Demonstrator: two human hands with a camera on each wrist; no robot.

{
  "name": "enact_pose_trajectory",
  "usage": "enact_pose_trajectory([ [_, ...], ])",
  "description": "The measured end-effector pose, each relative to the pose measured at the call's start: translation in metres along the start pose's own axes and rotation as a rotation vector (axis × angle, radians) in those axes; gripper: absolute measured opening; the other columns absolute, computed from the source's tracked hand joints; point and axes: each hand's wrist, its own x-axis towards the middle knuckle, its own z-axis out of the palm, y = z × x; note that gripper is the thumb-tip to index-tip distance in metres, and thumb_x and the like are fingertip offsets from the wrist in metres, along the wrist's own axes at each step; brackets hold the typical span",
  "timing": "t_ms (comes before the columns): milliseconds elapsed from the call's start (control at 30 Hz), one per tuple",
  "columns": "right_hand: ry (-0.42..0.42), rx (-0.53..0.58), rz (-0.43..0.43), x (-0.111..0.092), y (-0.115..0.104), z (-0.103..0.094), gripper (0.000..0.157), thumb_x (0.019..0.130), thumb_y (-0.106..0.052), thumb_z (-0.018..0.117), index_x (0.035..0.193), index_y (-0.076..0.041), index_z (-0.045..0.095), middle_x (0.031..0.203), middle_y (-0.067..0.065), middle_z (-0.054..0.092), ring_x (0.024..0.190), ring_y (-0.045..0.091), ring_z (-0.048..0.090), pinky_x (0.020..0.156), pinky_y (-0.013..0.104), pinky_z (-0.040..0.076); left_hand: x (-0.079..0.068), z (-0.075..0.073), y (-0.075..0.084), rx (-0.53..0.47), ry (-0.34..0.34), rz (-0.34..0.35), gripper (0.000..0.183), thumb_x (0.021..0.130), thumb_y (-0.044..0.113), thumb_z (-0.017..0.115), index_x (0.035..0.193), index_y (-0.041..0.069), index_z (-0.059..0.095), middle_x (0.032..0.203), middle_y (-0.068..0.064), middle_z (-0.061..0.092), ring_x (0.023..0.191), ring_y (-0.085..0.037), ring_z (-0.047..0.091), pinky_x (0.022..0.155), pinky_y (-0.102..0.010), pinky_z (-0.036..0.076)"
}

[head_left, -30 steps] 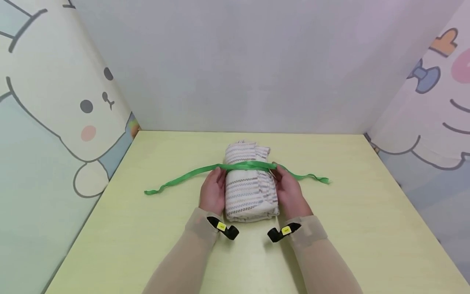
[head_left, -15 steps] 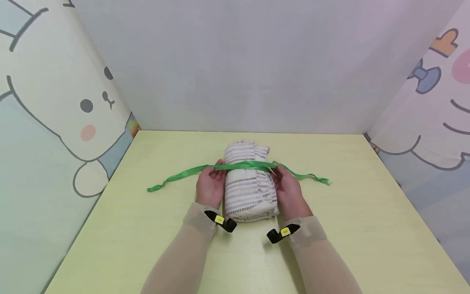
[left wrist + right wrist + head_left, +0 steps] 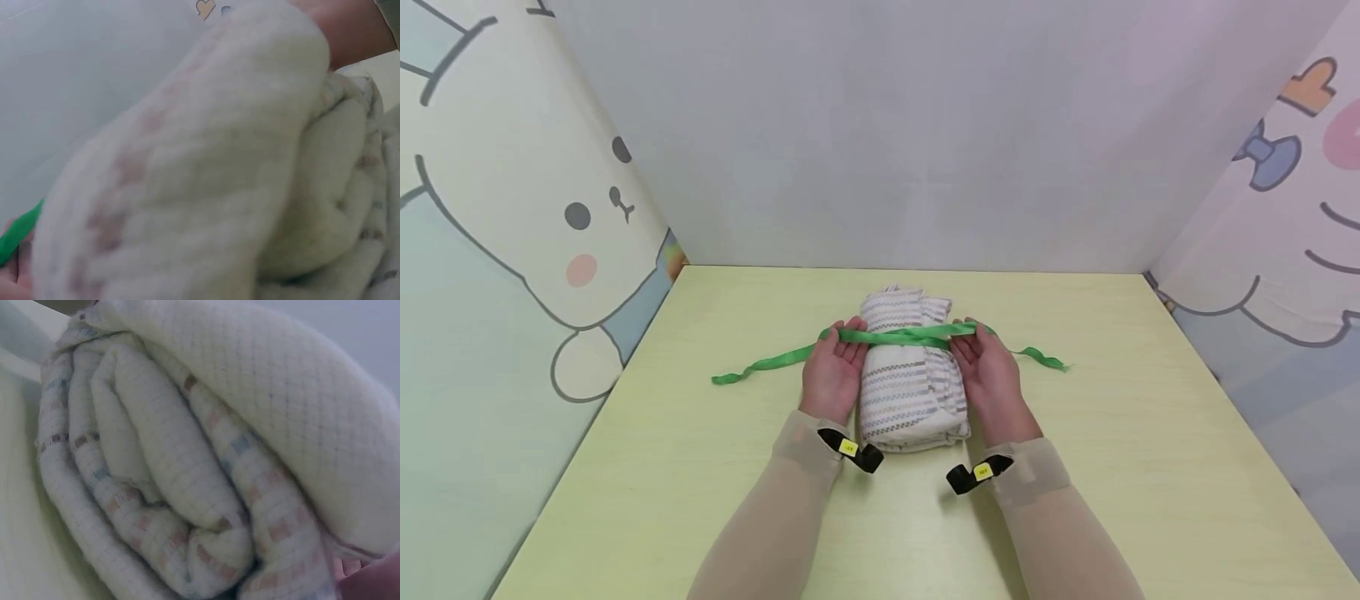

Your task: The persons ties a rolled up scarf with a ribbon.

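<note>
A rolled cloth (image 3: 895,392), white with rows of small coloured dashes, lies in the middle of the table. Around its upper part runs a green ribbon (image 3: 904,337), whose two ends cross on top. My left hand (image 3: 831,383) pinches one end with thumb and fingertips at the roll's left side. On the right side, my right hand (image 3: 995,387) pinches the other end. Both palms face up beside the cloth, and a loose tail trails outward from each hand. The spiral end of the cloth roll (image 3: 169,444) fills the right wrist view. In the left wrist view the cloth hides most of the left hand.
The pale yellow table (image 3: 1150,467) spreads out on all sides of the roll. A plain grey wall (image 3: 880,142) stands behind it, and cartoon-printed panels (image 3: 497,275) flank both sides. A small black camera (image 3: 865,457) sticks out from each sleeve cuff.
My left hand slides outward and takes the ribbon between thumb and fingers. The right fingers shift up along their end. Both loose tails draw slightly inward, and the roll stays put.
</note>
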Motion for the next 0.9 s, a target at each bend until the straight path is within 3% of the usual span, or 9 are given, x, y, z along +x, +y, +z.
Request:
enact_pose_trajectory([
  [133, -0.063, 0.075, -0.006, -0.001, -0.002, 0.003, 0.047, 0.114, -0.025, 0.038, 0.155, -0.004, 0.039, 0.157, 0.019, 0.043, 0.140, 0.027, 0.048, 0.113, 0.036, 0.040, 0.000, 0.003, 0.001, -0.010, -0.010, 0.000, 0.024, 0.113, 0.019, 0.040, 0.130, 0.003, 0.044, 0.134, -0.023, 0.063, 0.124, -0.032, 0.063, 0.103, -0.040, 0.051],
  [267, -0.097, 0.179, 0.015, -0.001, -0.004, 0.007, 0.044, 0.114, -0.025, 0.035, 0.153, -0.005, 0.038, 0.162, 0.020, 0.034, 0.142, 0.028, 0.046, 0.115, 0.039, 0.039, -0.001, 0.005, 0.001, 0.011, -0.030, 0.005, 0.036, 0.113, 0.020, 0.043, 0.142, -0.001, 0.045, 0.136, -0.022, 0.062, 0.125, -0.031, 0.063, 0.103, -0.039, 0.050],
  [433, -0.082, 0.264, 0.038, 0.000, -0.004, 0.013, 0.039, 0.114, -0.024, 0.034, 0.147, -0.004, 0.040, 0.159, 0.018, 0.038, 0.139, 0.029, 0.049, 0.115, 0.041, 0.037, -0.002, 0.006, 0.001, 0.029, -0.045, 0.010, 0.041, 0.112, 0.020, 0.046, 0.146, -0.002, 0.045, 0.133, -0.021, 0.063, 0.125, -0.031, 0.062, 0.103, -0.038, 0.050],
  [633, -0.042, 0.370, 0.061, 0.002, -0.006, 0.019, 0.032, 0.114, -0.025, 0.035, 0.138, -0.006, 0.043, 0.153, 0.016, 0.045, 0.134, 0.030, 0.054, 0.119, 0.044, 0.032, -0.003, 0.010, 0.004, 0.003, -0.057, 0.005, 0.038, 0.113, 0.023, 0.041, 0.144, 0.000, 0.045, 0.134, -0.020, 0.061, 0.126, -0.030, 0.061, 0.104, -0.038, 0.050],
  [800, -0.011, 0.406, 0.086, 0.002, -0.009, 0.021, 0.028, 0.114, -0.026, 0.036, 0.130, -0.006, 0.047, 0.132, 0.013, 0.056, 0.132, 0.029, 0.055, 0.116, 0.042, 0.037, -0.004, 0.012, 0.007, -0.034, -0.065, -0.009, 0.033, 0.114, 0.025, 0.037, 0.137, 0.004, 0.048, 0.127, -0.017, 0.064, 0.132, -0.033, 0.056, 0.105, -0.039, 0.048],
  [900, -0.023, 0.400, 0.091, 0.002, -0.010, 0.021, 0.024, 0.113, -0.025, 0.039, 0.119, -0.005, 0.051, 0.110, 0.012, 0.058, 0.119, 0.027, 0.058, 0.109, 0.040, 0.045, -0.005, 0.013, 0.009, -0.034, -0.074, -0.010, 0.029, 0.114, 0.024, 0.035, 0.130, 0.005, 0.050, 0.119, -0.015, 0.066, 0.132, -0.033, 0.055, 0.106, -0.040, 0.047],
])
